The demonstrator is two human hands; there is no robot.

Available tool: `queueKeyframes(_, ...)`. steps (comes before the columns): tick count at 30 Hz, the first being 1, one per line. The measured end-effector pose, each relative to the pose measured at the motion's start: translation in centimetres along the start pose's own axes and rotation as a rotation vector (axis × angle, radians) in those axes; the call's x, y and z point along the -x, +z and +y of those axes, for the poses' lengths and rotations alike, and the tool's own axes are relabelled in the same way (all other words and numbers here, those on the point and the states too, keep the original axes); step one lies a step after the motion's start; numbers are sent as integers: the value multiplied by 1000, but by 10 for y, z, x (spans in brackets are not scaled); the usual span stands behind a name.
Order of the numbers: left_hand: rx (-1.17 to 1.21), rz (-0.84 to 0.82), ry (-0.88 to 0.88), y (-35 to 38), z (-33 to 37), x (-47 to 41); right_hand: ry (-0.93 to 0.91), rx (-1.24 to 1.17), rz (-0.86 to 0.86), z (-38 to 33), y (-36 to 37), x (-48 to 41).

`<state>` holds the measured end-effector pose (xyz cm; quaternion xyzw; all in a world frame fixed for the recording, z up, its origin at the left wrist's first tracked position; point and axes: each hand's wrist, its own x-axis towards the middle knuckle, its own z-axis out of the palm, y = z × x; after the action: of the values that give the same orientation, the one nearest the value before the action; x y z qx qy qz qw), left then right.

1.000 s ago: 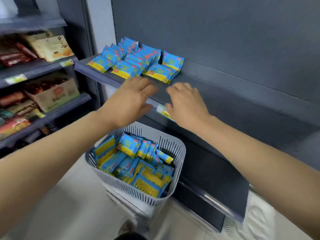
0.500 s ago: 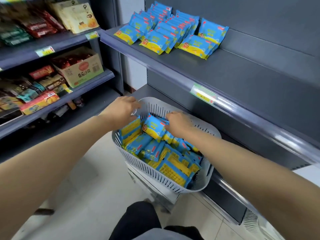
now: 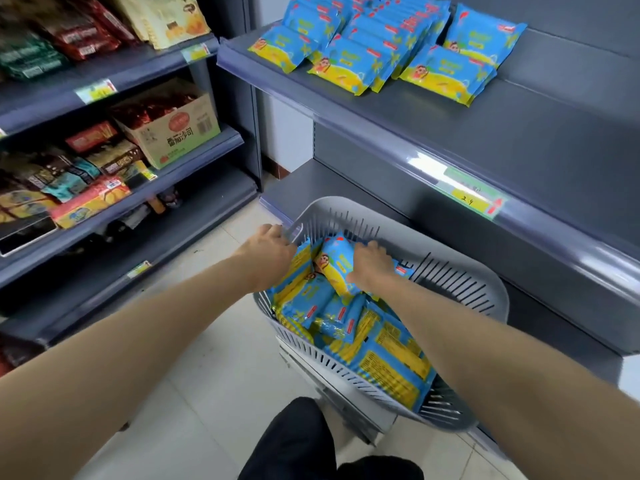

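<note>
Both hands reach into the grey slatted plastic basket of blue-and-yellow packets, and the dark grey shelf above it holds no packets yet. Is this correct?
Not quite. In the head view the dark grey metal shelf already holds rows of blue-and-yellow snack packets at its left end. The rest stands: left hand and right hand both reach into the grey slatted plastic basket.

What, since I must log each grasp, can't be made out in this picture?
Head view, all items:
1. Left hand: fingertips hidden among the packets at the basket corner; whether it grips a packet or the rim is unclear.
2. Right hand: grips a blue packet, whose print is blurred and partly covered by the hand.
3. Price label: print too small.
4. Shelf packets: back rows cut off by the top edge.
</note>
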<state>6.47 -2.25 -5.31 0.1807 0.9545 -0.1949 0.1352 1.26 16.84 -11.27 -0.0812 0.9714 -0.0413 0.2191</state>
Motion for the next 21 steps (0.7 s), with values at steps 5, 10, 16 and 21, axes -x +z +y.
queueKeyframes(5, -108, 28, 55, 5, 13, -7, 55, -166, -92, 11, -6, 5)
queueKeyframes(10, -109, -73, 122, 3, 25, -9, 17, -180, -92, 30, -32, 22)
queueKeyframes(16, 535, -237, 193, -5, 26, -25, 11, -161, -25, 51, -60, 44)
queueKeyframes(21, 445, -163, 137, -15, 22, -43, 14, -217, 11, 57, -71, 62)
